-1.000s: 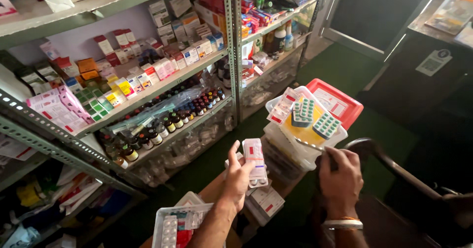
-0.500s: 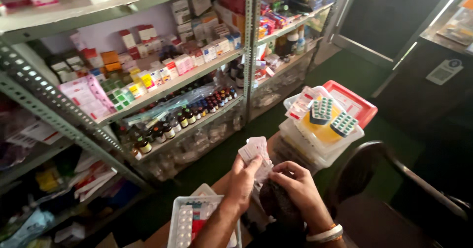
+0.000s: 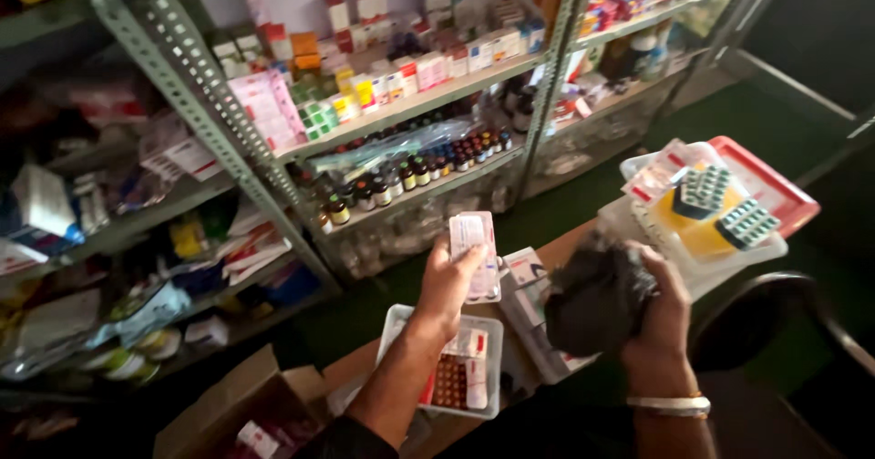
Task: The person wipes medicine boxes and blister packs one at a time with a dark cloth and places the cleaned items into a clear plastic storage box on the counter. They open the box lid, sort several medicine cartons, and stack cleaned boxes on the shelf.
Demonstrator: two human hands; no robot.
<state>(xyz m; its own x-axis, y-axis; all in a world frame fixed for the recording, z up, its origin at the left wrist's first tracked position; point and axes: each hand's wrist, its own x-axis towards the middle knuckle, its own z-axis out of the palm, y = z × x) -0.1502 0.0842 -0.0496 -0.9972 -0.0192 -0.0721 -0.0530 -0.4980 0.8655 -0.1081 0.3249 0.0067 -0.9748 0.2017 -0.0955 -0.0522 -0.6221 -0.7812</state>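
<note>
Wooden counter [image 3: 565, 240], clear trays [image 3: 397, 324] (blister packs inside), small boxes [image 3: 526, 268]

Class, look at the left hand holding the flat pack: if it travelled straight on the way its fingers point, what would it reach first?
Probably the lower shelf row of small dark bottles on the metal rack. The left hand with its flat pack points up and away toward it; nothing shows between, though depth is uncertain.

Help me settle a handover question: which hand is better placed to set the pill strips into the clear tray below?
Probably the left. The left hand holds the pill strips almost directly above the clear tray, while the right hand is off to the side, gripping a dark bag.
</note>
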